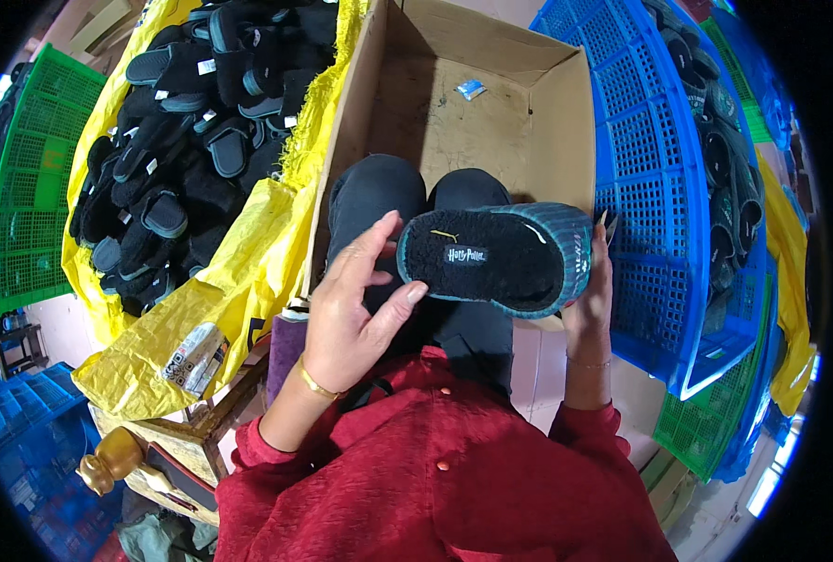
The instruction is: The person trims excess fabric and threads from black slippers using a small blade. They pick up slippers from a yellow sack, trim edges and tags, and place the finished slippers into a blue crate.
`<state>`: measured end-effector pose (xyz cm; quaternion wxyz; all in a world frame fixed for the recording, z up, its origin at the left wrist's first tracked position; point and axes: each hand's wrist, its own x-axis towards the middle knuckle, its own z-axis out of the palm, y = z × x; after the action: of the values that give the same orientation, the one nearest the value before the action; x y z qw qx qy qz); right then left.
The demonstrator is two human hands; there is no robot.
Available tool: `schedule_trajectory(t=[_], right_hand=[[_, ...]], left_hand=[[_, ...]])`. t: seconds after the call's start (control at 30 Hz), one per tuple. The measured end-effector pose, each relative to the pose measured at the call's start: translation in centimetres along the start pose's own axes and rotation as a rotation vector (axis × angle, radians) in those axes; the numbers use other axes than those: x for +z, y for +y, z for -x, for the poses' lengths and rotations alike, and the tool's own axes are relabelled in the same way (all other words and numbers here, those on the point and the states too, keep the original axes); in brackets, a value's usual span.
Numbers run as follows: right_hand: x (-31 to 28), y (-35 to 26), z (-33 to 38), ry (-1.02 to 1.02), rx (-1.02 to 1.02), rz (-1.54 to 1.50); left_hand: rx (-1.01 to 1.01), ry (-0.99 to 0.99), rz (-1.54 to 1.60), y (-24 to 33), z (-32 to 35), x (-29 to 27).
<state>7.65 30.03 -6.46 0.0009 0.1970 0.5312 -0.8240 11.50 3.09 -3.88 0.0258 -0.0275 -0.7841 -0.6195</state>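
Observation:
A slipper with a dark teal striped upper and black fleece lining lies sideways above my lap, its opening facing up. My right hand grips it at the toe end; most of those fingers are hidden behind the upper. A pointed metal tip sticks out beside that hand, its kind unclear. My left hand is at the heel end, fingers apart, thumb tip against the edge. A short yellow thread lies on the insole near the heel, and a pale label with print is sewn in the middle.
Ahead of my knees stands an open cardboard box with a small blue-white packet inside. A yellow sack full of black slippers is at left. Blue crates of slippers stand right, a green crate far left.

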Motion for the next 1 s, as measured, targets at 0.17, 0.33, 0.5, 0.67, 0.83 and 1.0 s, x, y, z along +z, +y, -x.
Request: schedule_trajectory(t=[0.17,0.33,0.5,0.67,0.83,1.0], right_hand=[[0.2,0.2,0.0,-0.044,-0.040,0.055],[0.2,-0.2,0.3,-0.018,-0.032,0.061],[0.1,-0.9,0.4,-0.002,-0.024,0.044],[0.5,-1.0,0.5,0.137,-0.116,0.159],[-0.3,-1.6,0.8,0.069,-0.127,0.173],[-4.1,-2.1,-0.7,-0.085,-0.400,0.565]], left_hand=[[-0.109,-0.004,0.164,-0.4,-0.3,0.8],[0.036,0.006,-0.042,0.0,-1.4,0.6],[0.215,0.019,-0.222,-0.9,-2.9,0.8],[0.339,0.084,-0.211,-2.7,-4.6,1.6],[-0.011,0.155,0.380,-2.0,-4.5,1.7],[-0.106,0.063,0.379,-2.6,-3.2,1.0]])
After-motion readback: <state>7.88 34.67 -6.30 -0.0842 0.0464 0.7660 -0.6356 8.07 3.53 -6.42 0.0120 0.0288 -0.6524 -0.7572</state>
